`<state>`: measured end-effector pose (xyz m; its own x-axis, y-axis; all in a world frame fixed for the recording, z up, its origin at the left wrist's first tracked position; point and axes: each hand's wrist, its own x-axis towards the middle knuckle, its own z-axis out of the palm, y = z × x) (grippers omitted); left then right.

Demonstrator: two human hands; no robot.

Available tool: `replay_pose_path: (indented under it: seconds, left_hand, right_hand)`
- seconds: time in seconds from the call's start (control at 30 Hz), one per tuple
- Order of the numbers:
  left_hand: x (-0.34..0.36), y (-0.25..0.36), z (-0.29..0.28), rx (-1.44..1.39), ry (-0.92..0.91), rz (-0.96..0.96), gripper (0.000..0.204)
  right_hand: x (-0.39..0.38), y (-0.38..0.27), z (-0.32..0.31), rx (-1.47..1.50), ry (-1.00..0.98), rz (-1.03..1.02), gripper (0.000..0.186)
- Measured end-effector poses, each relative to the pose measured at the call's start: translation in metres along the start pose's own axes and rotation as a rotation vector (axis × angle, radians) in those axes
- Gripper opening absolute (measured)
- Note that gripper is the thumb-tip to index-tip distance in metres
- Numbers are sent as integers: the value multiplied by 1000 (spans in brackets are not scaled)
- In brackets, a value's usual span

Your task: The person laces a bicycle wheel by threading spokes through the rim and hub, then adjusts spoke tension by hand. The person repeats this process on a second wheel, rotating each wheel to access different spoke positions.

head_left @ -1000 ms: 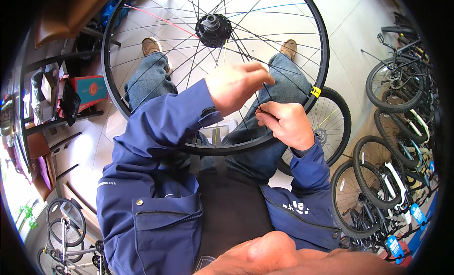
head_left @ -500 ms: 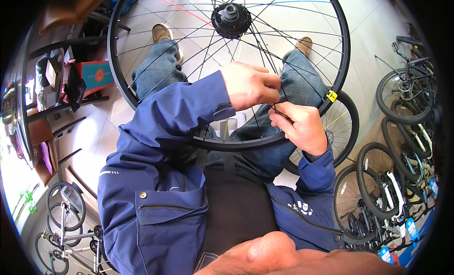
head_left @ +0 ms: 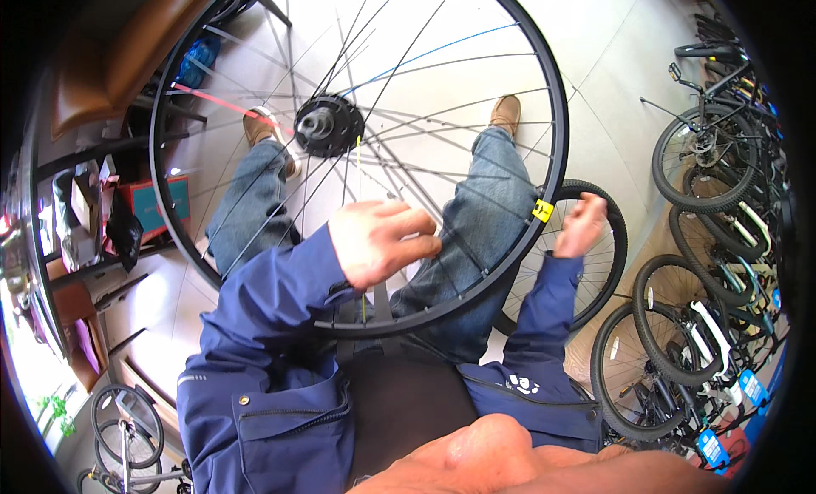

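Spokes [head_left: 229, 105] join hub [head_left: 330, 127] to tyreless rim [head_left: 560, 128]; completeness unclear. Your left hand [head_left: 382, 243]: fingers curled, hold unclear. Your right hand [head_left: 582, 224]: fingers half-curled, blurred, hold unclear.

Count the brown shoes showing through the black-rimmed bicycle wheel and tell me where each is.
2: seen through the black-rimmed bicycle wheel, the left brown shoe is left of the round black hub, the right brown shoe right of it.

Navy jacket [head_left: 246, 324] with a zipped pocket [head_left: 293, 447] and white print [head_left: 522, 383]; black shirt [head_left: 412, 400]; blue jeans [head_left: 484, 201]; brown shoes [head_left: 506, 113].
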<state>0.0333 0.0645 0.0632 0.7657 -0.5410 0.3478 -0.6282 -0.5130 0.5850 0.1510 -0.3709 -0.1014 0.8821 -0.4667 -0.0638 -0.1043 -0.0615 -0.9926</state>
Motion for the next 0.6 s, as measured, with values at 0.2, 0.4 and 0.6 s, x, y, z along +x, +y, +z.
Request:
replay_pose_path:
  seconds: [0.2,0.4,0.6]
  left_hand:
    - [1,3,-4,11,-80,-57,33]
    - [11,-1,-9,20,-67,-87,42]
    - [19,-5,-10,23,-93,-133,46]
  right_hand:
    - [-10,238,23,-576,-550,426,23]
    - [-20,292,135,-831,-592,-313,26]
    - [21,271,219,-717,-591,-229,41]
